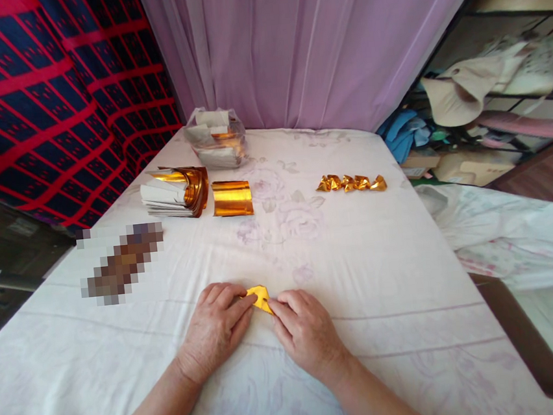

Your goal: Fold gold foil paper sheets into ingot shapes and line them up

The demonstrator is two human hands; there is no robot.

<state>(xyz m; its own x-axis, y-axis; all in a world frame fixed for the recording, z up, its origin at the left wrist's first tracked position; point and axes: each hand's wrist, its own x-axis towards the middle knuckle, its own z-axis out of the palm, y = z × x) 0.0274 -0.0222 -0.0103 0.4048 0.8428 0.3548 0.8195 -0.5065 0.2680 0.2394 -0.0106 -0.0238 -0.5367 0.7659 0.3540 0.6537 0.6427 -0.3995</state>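
Note:
A small folded piece of gold foil paper (260,298) lies on the cloth between my two hands. My left hand (213,318) presses its index finger onto the foil from the left, the other fingers curled beside it. From the right, my right hand (305,325) grips the foil's lower right edge with its fingertips. Parts of the foil are hidden under the fingers. Farther off, a single curved gold sheet (232,198) lies next to a stack of gold sheets with whitish backs (172,195). To the right, several folded gold foil pieces (351,183) sit in a row.
A clear plastic bag (216,138) with more sheets stands at the table's far end. A pixelated patch (122,261) hides something at the left. The floral white tablecloth (385,269) covers the table. Shelves with caps and cloth (474,84) stand at the right, beyond the table edge.

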